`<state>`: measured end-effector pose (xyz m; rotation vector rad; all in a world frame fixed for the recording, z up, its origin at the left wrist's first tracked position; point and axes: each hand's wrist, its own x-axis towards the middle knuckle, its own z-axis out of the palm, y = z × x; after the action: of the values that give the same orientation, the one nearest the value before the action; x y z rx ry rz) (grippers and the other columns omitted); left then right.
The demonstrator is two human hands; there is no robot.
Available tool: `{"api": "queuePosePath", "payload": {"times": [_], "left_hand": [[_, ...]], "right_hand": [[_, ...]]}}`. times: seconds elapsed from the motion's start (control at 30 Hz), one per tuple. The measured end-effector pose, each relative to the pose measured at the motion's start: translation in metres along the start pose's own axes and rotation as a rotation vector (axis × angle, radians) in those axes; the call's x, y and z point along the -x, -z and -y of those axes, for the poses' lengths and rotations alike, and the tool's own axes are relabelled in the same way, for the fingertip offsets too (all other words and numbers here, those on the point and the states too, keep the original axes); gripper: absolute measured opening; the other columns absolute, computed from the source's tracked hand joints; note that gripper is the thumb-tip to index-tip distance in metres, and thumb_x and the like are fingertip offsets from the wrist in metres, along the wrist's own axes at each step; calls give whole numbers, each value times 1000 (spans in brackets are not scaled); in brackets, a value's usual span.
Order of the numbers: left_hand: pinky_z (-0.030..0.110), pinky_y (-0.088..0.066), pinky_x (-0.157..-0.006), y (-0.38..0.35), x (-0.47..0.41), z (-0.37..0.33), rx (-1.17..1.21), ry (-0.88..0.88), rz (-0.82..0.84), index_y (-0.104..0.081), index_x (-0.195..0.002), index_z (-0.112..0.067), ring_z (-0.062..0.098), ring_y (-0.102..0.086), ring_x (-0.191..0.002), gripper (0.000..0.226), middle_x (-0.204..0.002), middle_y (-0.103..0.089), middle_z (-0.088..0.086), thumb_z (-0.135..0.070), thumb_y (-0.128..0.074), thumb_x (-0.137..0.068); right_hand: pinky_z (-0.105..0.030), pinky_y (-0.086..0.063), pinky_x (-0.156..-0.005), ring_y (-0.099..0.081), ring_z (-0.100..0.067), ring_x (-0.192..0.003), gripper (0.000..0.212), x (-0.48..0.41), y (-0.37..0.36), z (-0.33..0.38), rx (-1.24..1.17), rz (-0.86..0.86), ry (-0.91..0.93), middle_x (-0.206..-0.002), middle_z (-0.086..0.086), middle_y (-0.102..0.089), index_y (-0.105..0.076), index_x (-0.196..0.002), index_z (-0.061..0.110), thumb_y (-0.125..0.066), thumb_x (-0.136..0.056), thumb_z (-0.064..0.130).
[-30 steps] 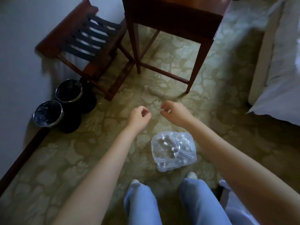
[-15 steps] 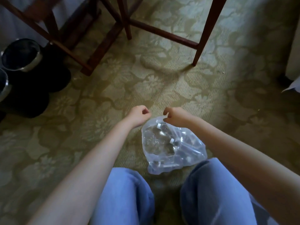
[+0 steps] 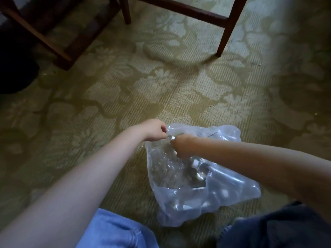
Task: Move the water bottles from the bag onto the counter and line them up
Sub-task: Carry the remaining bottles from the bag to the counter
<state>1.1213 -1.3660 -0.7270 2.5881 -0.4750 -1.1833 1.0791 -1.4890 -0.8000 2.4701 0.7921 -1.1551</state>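
A clear plastic bag (image 3: 231, 194) lies on the patterned carpet between my knees. Several clear water bottles with white caps (image 3: 200, 169) show through the plastic. My left hand (image 3: 154, 130) pinches the bag's upper left edge. My right hand (image 3: 180, 145) is curled tight against the top of the bag, gripping the plastic or something in it; a white cap sits right beside its fingers. The counter is out of view.
Dark wooden table legs (image 3: 227, 27) with a crossbar stand on the carpet ahead. A wooden luggage rack (image 3: 59, 33) is at the upper left, with a dark bin (image 3: 16, 68) beside it. My knees in blue jeans (image 3: 114, 230) fill the bottom edge.
I have bent down closer to the floor. Both hands dropped from above the bag onto its top, and now they grip the plastic.
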Motion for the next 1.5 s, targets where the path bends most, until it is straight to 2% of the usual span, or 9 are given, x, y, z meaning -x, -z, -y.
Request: {"api": "queuePosePath", "payload": {"times": [0.23, 0.43, 0.63, 0.83, 1.03, 1.1, 1.27, 1.37, 1.5], "left_hand": [[23, -42, -89, -8, -7, 19, 76, -8, -124, -56, -129, -21, 19, -59, -110, 40, -122, -63, 2, -25, -57, -89], [27, -43, -99, -16, -5, 33, 130, -8, -122, -53, -130, -20, 16, -57, -115, 51, -129, -59, 1, -26, -68, -82], [31, -42, -105, -6, 5, 36, 157, -11, 18, -46, -136, -15, 16, -52, -122, 70, -133, -54, 1, -19, -79, -74], [35, -49, -91, 32, 26, 51, 289, 23, 115, -62, -107, -24, 15, -62, -105, 37, -108, -67, -7, -19, -78, -75], [37, -34, -112, 45, 56, 53, 416, -44, -31, -37, -140, -28, 12, -38, -133, 88, -142, -41, -9, -35, -82, -65], [35, -39, -108, 39, 58, 39, 455, -120, -123, -41, -137, -26, 11, -46, -127, 88, -137, -49, -7, -36, -84, -61], [46, -55, -86, 25, 48, 23, 528, -138, -340, -55, -110, -14, 22, -70, -91, 64, -95, -73, 5, -31, -89, -58], [35, -55, -72, 17, 46, 29, 398, -83, -336, -54, -103, -12, 17, -67, -80, 57, -86, -70, 2, -32, -87, -61], [15, -45, -60, 12, 53, 38, 318, -126, -341, -52, -112, -23, 9, -61, -84, 58, -96, -62, -9, -31, -85, -65]], "right_hand": [[-39, -32, -112, -38, -32, -135, 67, -46, -31, -1, -409, -118, -255, -143, -15, -43, -29, -143, 5, -63, -87, 20], [-36, -52, -84, -62, -28, -106, 32, -47, -33, 5, -335, -229, -187, -118, -10, -63, -54, -121, 7, -61, -91, 15], [-40, -52, -82, -61, -29, -100, 48, 9, -19, 4, -412, -282, 40, -110, -10, -62, -40, -128, 9, -62, -91, 30], [-35, -45, -74, -60, -29, -94, 46, 59, 13, -13, -627, -784, 73, -110, -10, -62, -43, -125, 10, -56, -93, 40], [-29, -50, -73, -57, -10, -80, 35, 83, 61, -9, -1201, -1270, -64, -93, 8, -57, -52, -115, 13, -61, -90, 36], [-22, -46, -67, -53, -3, -73, 30, 85, 78, -10, -1491, -1268, -146, -85, 10, -54, -53, -109, 15, -63, -89, 35], [-44, -56, -84, -63, -21, -95, 29, 78, 89, -16, -1947, -1076, -219, -107, -5, -61, -50, -106, 17, -61, -89, 39], [-38, -59, -75, -64, -21, -88, 32, 76, 69, -17, -1887, -964, -97, -113, -13, -60, -45, -115, 12, -51, -96, 37], [-42, -57, -76, -65, -23, -82, 32, 70, 18, -14, -1531, -976, -54, -94, -10, -64, -41, -121, 10, -40, -100, 33]]}}
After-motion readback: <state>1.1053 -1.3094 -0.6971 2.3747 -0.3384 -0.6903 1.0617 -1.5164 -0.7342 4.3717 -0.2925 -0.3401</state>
